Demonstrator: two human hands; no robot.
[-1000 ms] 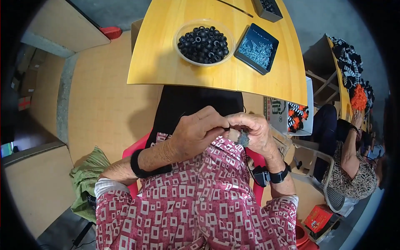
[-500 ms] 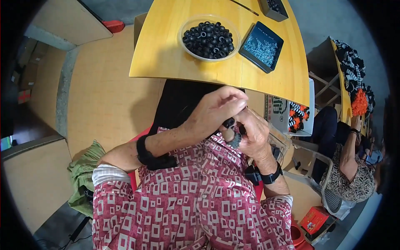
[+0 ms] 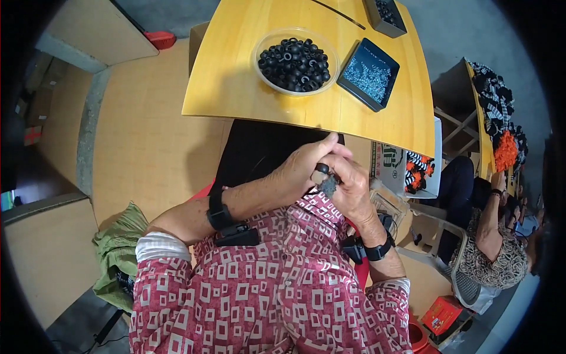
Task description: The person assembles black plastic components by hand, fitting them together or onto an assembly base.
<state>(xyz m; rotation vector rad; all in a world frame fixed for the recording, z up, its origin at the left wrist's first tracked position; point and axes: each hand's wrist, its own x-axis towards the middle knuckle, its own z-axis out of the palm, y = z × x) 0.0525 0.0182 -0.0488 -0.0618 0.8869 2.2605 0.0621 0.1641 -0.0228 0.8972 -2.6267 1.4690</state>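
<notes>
My two hands meet over my lap, just below the table's near edge. My right hand [image 3: 352, 187] is closed around a small piece with a grey fuzzy tuft [image 3: 328, 186]. A shiny black bead-like part [image 3: 322, 168] and a beige rounded bit show between the palms, beside the tuft; how they join is hidden. My left hand [image 3: 303, 165] presses against the right, its fingers curled together and its thumb raised, and what it pinches cannot be made out. Beyond them stands a clear round tub [image 3: 278, 89] of black ring-shaped beads [image 3: 295, 65].
On the yellow table [image 3: 230, 76] are a dark tray [image 3: 369, 74] of tiny pale-blue pieces, a grey box [image 3: 386, 17] of black parts and a thin dark rod [image 3: 339, 13]. At right, a white box [image 3: 423, 177] holds orange-and-striped items. A co-worker [image 3: 492, 248] sits farther right.
My hands have lowered slightly and drawn closer together. The left fingers, raised over the right hand before, now lie lower against it. The co-worker's arm shifted a little.
</notes>
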